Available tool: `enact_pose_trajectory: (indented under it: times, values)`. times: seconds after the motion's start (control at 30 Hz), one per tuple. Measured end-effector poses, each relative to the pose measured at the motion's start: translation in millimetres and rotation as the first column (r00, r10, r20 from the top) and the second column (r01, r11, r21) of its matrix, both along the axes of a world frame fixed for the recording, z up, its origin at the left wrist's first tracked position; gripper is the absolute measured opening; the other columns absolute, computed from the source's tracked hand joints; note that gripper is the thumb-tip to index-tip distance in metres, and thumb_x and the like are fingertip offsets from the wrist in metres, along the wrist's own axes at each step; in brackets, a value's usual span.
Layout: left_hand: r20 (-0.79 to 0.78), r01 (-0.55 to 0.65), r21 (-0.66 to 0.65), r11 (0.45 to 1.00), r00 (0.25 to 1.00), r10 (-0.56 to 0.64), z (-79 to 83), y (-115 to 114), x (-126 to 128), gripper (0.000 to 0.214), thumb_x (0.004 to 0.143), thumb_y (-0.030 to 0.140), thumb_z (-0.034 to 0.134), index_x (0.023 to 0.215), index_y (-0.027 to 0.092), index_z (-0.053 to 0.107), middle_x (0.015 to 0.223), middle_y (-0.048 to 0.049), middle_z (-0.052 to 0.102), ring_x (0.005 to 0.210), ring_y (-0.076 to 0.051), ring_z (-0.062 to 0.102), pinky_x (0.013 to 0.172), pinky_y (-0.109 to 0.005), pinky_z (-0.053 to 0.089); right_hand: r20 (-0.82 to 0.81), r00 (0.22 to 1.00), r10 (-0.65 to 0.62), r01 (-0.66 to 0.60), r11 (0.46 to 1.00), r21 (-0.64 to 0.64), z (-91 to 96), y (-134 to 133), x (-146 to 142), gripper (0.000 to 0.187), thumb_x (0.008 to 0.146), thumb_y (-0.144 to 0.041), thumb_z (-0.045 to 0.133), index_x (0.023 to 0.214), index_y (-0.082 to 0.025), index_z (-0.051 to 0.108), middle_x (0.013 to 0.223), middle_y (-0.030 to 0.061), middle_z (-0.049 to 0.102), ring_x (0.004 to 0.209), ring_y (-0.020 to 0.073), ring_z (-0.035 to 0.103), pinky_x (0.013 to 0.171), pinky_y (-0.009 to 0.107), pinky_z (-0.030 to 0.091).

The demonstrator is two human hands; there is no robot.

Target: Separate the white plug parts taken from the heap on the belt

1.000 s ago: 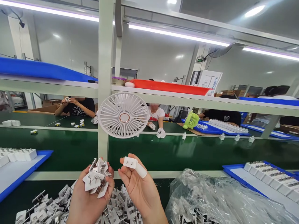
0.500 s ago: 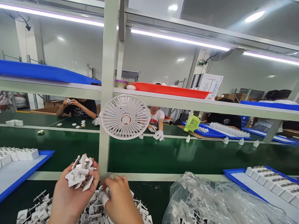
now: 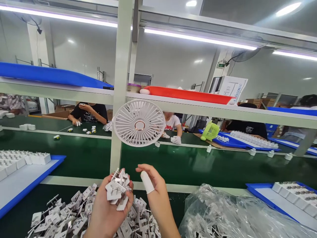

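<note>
My left hand [image 3: 109, 211] is raised over the table and closed around a bunch of small white plug parts [image 3: 117, 191] with metal prongs. Right beside it, my right hand [image 3: 156, 198] is lifted with its fingers curled. One finger wears a white finger cot [image 3: 147, 182], and its tip meets the thumb in a pinch. I see no part between those fingertips. A heap of the same white pronged parts [image 3: 71, 215] lies on the dark green table under both hands.
A crumpled clear plastic bag [image 3: 223, 215] of parts lies at the right. Blue trays [image 3: 29, 180] [image 3: 255, 189] with white blocks flank me. A white fan [image 3: 139, 123] hangs on the frame post. Beyond the green belt [image 3: 198, 162], other people work at the far side.
My right hand held one white part up, dipped into the heap, and has come back up beside the left hand. The left hand kept its bunch. The view shifted slightly left.
</note>
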State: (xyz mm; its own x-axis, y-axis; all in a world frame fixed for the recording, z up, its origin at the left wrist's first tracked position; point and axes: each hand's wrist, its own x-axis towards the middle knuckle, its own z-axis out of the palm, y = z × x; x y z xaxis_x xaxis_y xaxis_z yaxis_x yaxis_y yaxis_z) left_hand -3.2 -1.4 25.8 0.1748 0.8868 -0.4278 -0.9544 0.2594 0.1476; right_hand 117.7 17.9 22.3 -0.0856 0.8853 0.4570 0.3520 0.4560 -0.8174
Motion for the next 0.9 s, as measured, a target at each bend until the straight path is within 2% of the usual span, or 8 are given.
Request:
enact_pose_trajectory:
  times: [0.07,0.17,0.23,0.3,0.47,0.63,0.77,0.9]
  values:
    - [-0.020,0.034,0.001,0.999,0.999,-0.034,-0.2,-1.7,7.5,0.011,0.075,0.021,0.052,0.082,0.018,0.060,0.076,-0.0039,0.059,0.065,-0.016,0.055,0.047,-0.023,0.043,-0.042,0.997,0.060,-0.061,0.998,-0.011,1.4,-1.0,1.4,0.027,0.086,-0.027,0.038,0.105,-0.021,0.056,0.107,0.0065,0.058,0.099,0.0182,0.053,0.087,0.031,0.040]
    - [-0.072,0.048,-0.061,0.997,0.996,-0.053,-0.1,-3.8,16.3,0.007,0.076,0.022,0.053,0.076,0.017,0.058,0.068,-0.0009,0.059,0.055,-0.012,0.054,0.046,-0.022,0.042,-0.015,0.990,0.144,-0.144,0.989,-0.030,1.6,-2.3,1.0,0.034,0.077,-0.012,0.044,0.103,-0.024,0.061,0.106,0.0040,0.058,0.101,0.0187,0.051,0.088,0.033,0.039]
    - [-0.091,0.050,-0.099,0.994,0.994,-0.059,-0.4,-4.4,19.6,0.005,0.076,0.022,0.054,0.074,0.018,0.056,0.065,0.0007,0.059,0.051,-0.010,0.053,0.045,-0.022,0.041,0.036,0.988,0.153,-0.152,0.988,-0.023,2.2,-2.1,0.9,0.040,0.070,-0.003,0.044,0.096,-0.025,0.065,0.100,0.0026,0.060,0.098,0.0181,0.051,0.086,0.032,0.038]
    - [-0.084,0.065,-0.095,0.993,0.994,-0.073,-1.1,-4.2,21.0,0.004,0.076,0.022,0.054,0.076,0.018,0.057,0.064,0.0013,0.059,0.050,-0.010,0.052,0.045,-0.022,0.041,0.005,0.992,0.124,-0.124,0.992,-0.013,3.3,-0.6,1.2,0.037,0.065,-0.001,0.046,0.085,-0.024,0.067,0.092,0.0019,0.060,0.092,0.0180,0.051,0.082,0.030,0.038]
    - [-0.072,0.076,-0.042,0.996,0.994,-0.079,-2.9,-1.7,19.8,0.010,0.074,0.018,0.054,0.084,0.016,0.058,0.072,-0.0023,0.060,0.058,-0.012,0.054,0.045,-0.021,0.041,-0.262,0.964,0.047,-0.076,0.992,-0.103,4.4,4.9,4.1,0.003,0.070,-0.020,0.058,0.069,-0.018,0.061,0.071,0.0016,0.059,0.071,0.0161,0.053,0.067,0.027,0.040]
    - [-0.072,0.017,-0.060,0.998,0.997,-0.022,-3.6,0.1,14.1,0.014,0.072,0.017,0.056,0.085,0.017,0.059,0.079,-0.0041,0.059,0.065,-0.016,0.055,0.047,-0.022,0.042,-0.443,0.896,0.024,-0.124,0.972,-0.198,7.6,2.0,7.8,0.022,0.069,-0.037,0.061,0.063,-0.018,0.051,0.058,-0.0013,0.055,0.055,0.0115,0.050,0.058,0.024,0.042]
    - [-0.041,0.002,-0.014,1.000,0.999,-0.002,-4.6,1.7,6.6,0.017,0.072,0.017,0.056,0.088,0.018,0.059,0.081,-0.0042,0.058,0.067,-0.017,0.054,0.048,-0.023,0.043,-0.474,0.879,0.048,-0.174,0.959,-0.226,13.6,-3.7,9.2,0.027,0.070,-0.041,0.059,0.061,-0.018,0.048,0.060,0.0000,0.056,0.052,0.0104,0.050,0.060,0.026,0.044]
    - [-0.047,-0.061,-0.028,0.998,0.997,0.059,-4.7,4.7,0.6,0.015,0.073,0.017,0.054,0.086,0.018,0.060,0.082,-0.0046,0.058,0.069,-0.017,0.054,0.048,-0.023,0.042,-0.354,0.932,0.081,-0.175,0.955,-0.240,12.1,-1.2,12.8,0.019,0.071,-0.034,0.058,0.065,-0.018,0.052,0.060,-0.0005,0.059,0.056,0.0109,0.052,0.059,0.023,0.042]
